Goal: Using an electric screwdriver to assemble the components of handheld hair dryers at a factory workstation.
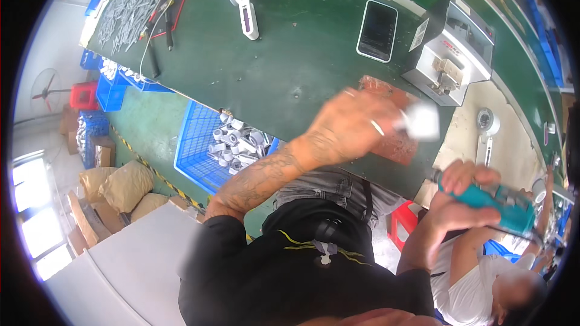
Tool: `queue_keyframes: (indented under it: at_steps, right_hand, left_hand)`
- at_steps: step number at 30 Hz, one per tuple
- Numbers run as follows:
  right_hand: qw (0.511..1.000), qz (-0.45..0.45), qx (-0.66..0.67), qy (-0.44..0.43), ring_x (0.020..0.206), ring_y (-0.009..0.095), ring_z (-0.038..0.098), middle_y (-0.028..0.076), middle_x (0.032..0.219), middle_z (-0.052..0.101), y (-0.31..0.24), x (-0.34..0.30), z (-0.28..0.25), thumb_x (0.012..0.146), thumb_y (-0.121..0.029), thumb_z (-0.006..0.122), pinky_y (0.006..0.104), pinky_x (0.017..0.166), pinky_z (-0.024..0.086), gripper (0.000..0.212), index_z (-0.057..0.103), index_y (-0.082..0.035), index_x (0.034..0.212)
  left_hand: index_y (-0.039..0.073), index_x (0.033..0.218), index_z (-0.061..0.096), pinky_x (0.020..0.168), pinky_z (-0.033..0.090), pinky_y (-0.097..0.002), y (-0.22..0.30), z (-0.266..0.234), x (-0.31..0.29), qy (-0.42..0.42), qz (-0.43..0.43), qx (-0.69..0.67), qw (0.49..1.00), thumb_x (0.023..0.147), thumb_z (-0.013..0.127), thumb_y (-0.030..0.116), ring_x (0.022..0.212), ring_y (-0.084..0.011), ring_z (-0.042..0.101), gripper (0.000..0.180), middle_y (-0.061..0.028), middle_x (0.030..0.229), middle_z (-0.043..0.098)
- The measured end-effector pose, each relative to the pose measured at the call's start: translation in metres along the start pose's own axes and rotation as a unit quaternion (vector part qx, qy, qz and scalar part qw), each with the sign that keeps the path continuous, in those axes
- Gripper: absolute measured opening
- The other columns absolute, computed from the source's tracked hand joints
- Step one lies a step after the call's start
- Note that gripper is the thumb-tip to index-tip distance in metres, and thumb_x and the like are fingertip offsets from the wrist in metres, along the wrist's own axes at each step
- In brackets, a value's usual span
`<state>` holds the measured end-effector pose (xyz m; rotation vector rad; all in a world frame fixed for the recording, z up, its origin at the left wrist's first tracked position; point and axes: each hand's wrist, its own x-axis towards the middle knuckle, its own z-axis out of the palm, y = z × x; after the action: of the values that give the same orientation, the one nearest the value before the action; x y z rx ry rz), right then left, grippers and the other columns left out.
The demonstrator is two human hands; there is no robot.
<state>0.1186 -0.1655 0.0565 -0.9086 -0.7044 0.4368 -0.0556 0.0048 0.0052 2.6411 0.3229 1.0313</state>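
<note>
My left hand (344,130) is closed on a white plastic part (421,122), smeared by motion, above the reddish-brown pad (402,152) at the bench's near edge. A thin white sliver shows by its fingers; I cannot tell if it belongs to the same part. Off the bench's right end, my right hand (450,208) wraps round a teal power screwdriver (513,208), whose narrow dark end points left. A white handheld piece with a rounded head and dark slot (246,12) lies on the far side of the green bench (278,66).
A grey machine (447,54) and a phone-like device (377,31) stand at the far right. Grey slender pieces (127,18) heap far left beside a red-edged tray (178,3). A blue crate (199,145) holds white parts. A co-worker (483,284) sits at right near a white piece (487,124).
</note>
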Motion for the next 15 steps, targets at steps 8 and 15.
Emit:
queue_keyframes:
  at_steps: [8, 15]
  right_hand:
    - [0.994, 0.028, -0.091, 0.048, 0.051, 0.016, 0.046, 0.003, 0.063, 0.048, -0.014, -0.036, -0.012, 0.086, -0.079, 0.057, 0.0292, 0.047, 0.038, 0.078, 0.051, -0.003, 0.103]
    - [0.989, 0.053, -0.125, 0.06, 0.061, 0.021, 0.056, 0.008, 0.069, 0.054, -0.039, -0.038, -0.042, 0.083, -0.076, 0.064, 0.0339, 0.055, 0.047, 0.085, 0.049, 0.003, 0.111]
  left_hand:
    - [0.003, 0.124, 0.063, 0.101, 0.046, -0.0467, -0.109, -0.059, -0.017, 0.066, -0.192, 0.283, 0.937, 0.091, 0.063, 0.004, 0.115, -0.0394, 0.058, 0.032, -0.02, 0.126, 0.061]
    - [0.008, 0.117, 0.069, 0.088, 0.056, -0.0403, 0.045, 0.032, 0.106, -0.058, -0.084, -0.116, 0.988, 0.09, 0.076, 0.016, 0.099, -0.0312, 0.069, 0.03, -0.0113, 0.11, 0.072]
